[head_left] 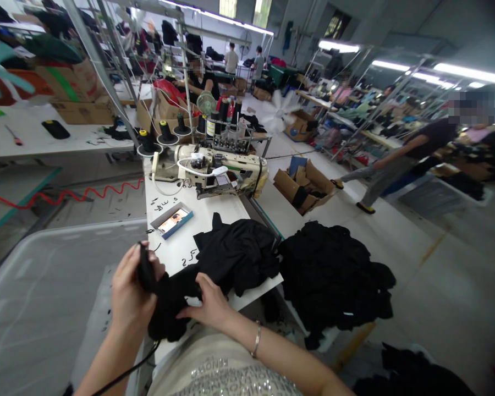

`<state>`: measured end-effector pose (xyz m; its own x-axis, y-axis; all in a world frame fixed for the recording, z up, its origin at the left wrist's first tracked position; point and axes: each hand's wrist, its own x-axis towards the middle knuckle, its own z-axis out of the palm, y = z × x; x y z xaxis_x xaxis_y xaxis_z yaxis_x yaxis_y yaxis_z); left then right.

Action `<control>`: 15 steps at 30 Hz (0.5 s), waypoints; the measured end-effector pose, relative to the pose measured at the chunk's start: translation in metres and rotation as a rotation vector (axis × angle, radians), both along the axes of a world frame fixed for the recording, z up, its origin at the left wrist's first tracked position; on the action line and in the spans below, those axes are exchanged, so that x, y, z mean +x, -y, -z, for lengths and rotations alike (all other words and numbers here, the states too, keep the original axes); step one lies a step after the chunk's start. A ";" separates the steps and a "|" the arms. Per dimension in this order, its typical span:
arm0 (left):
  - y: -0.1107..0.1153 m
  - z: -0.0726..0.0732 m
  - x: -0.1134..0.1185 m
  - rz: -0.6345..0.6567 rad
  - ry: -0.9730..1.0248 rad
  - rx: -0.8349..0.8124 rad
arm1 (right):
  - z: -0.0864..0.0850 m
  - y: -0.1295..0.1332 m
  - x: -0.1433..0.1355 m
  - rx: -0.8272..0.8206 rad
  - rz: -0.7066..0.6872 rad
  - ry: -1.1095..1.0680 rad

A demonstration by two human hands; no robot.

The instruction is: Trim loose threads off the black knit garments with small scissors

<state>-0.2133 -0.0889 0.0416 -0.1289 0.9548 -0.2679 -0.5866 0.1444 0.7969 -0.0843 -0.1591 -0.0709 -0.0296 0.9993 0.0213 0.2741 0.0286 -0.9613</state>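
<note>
My left hand is closed around a dark elongated object, whose exact kind I cannot make out. Black fabric hangs just beside and below that hand at the table's near edge. Over the right side of this fabric is my right hand, thumb and forefinger spread apart, its other fingers partly hidden. Beyond it a crumpled pile of black cloth lies on the white sewing table. A thin black cord runs below my left wrist.
A sewing machine stands at the table's far end, with thread cones behind. A phone lies in a small blue box. A large black garment heap is at right, a grey bin at left. A person walks at right.
</note>
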 end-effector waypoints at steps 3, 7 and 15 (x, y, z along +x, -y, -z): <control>0.002 -0.038 -0.004 -0.067 0.195 0.130 | 0.004 -0.013 -0.012 0.050 -0.068 0.099; -0.004 -0.058 -0.022 -0.208 0.287 0.183 | -0.008 -0.027 0.001 0.137 -0.029 0.241; -0.038 0.049 -0.025 0.109 -0.142 -0.041 | -0.129 0.002 0.125 0.639 0.086 0.521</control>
